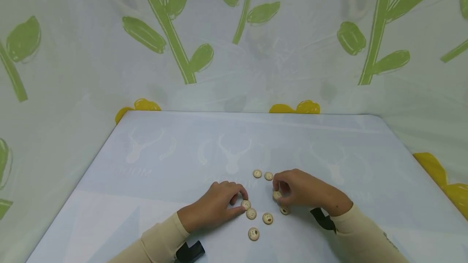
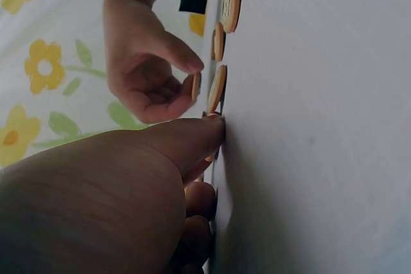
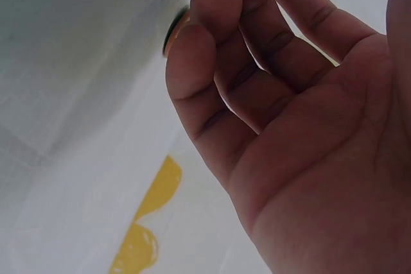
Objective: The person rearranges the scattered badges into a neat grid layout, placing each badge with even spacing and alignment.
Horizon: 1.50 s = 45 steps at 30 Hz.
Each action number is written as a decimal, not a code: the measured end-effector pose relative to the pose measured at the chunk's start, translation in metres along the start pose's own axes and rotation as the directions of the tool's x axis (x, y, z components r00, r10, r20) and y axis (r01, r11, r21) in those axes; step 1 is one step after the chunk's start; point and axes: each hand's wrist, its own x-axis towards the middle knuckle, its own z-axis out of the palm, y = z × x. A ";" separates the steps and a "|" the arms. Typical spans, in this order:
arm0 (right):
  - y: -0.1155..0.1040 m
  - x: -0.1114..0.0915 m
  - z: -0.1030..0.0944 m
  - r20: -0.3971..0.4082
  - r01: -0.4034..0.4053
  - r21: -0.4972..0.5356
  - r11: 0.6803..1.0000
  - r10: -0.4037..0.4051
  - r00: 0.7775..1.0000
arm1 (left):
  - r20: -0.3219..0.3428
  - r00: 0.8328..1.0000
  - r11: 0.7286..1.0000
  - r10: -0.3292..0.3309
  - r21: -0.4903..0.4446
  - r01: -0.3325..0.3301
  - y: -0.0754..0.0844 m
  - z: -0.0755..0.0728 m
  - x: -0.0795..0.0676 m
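Several round wooden buttons with dark marks lie on the table. My left hand (image 1: 215, 208) rests at the table and pinches one button (image 1: 246, 205) between thumb and index finger; a second button (image 1: 251, 214) lies against it. With thumb and index finger, my right hand (image 1: 303, 189) holds another button (image 1: 277, 195), which the left wrist view shows on edge as a thin disc (image 2: 196, 86) above the table. Just below that hand is a partly covered button (image 1: 284, 210). In the right wrist view the right hand (image 3: 289, 107) has its fingers curled, and its held button is not clearly seen.
Two buttons, one at the left (image 1: 257, 173) and one at the right (image 1: 268, 176), lie beyond the hands. Nearer are a button (image 1: 267, 218) and another button (image 1: 254, 233). The pale table (image 1: 175, 145) ends at a flower-patterned curtain (image 1: 292, 64).
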 end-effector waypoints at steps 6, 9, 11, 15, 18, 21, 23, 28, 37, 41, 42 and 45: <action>0.007 0.000 -0.001 -0.013 -0.012 0.001 1.000 0.012 1.000 | -0.004 1.000 1.000 0.013 0.007 -0.013 0.000 0.000 0.000; 0.010 0.001 -0.001 -0.030 -0.021 -0.016 1.000 0.020 0.999 | -0.018 0.999 0.999 0.030 0.012 -0.029 0.000 -0.001 0.001; 0.012 0.001 -0.001 -0.037 -0.023 -0.024 0.999 0.022 0.999 | -0.021 0.999 0.999 0.033 0.014 -0.033 -0.001 -0.001 0.001; 0.014 0.002 -0.002 -0.040 -0.032 -0.036 0.999 0.030 0.999 | -0.014 0.999 1.000 0.029 0.012 -0.029 -0.001 -0.001 0.001; 0.015 0.002 -0.002 -0.040 -0.044 -0.040 0.998 0.043 0.998 | -0.014 1.000 1.000 0.027 0.008 -0.027 0.000 -0.001 0.001; 0.015 0.002 -0.003 -0.039 -0.050 -0.043 0.998 0.048 0.998 | -0.016 1.000 1.000 0.025 0.004 -0.025 0.000 -0.001 0.001; 0.016 0.002 -0.003 -0.039 -0.051 -0.043 0.998 0.050 0.998 | -0.014 1.000 1.000 0.022 0.002 -0.022 0.000 -0.001 0.001; 0.018 0.002 -0.002 -0.041 -0.059 -0.043 0.997 0.057 0.998 | -0.012 1.000 1.000 0.023 -0.001 -0.023 0.000 -0.001 0.001; 0.022 0.002 -0.002 -0.030 -0.071 -0.048 0.996 0.070 0.997 | -0.013 0.999 1.000 0.029 -0.005 -0.029 0.000 0.000 0.001; 0.022 0.002 -0.002 -0.029 -0.079 -0.046 0.996 0.078 0.997 | -0.013 1.000 1.000 0.027 -0.009 -0.027 0.000 0.001 0.001; 0.022 0.002 -0.002 -0.029 -0.081 -0.047 0.996 0.080 0.996 | -0.014 1.000 1.000 0.028 -0.007 -0.028 0.000 0.001 0.001; 0.021 0.002 -0.003 -0.030 -0.086 -0.047 0.995 0.085 0.996 | -0.018 0.999 1.000 0.030 -0.002 -0.030 0.000 0.001 0.001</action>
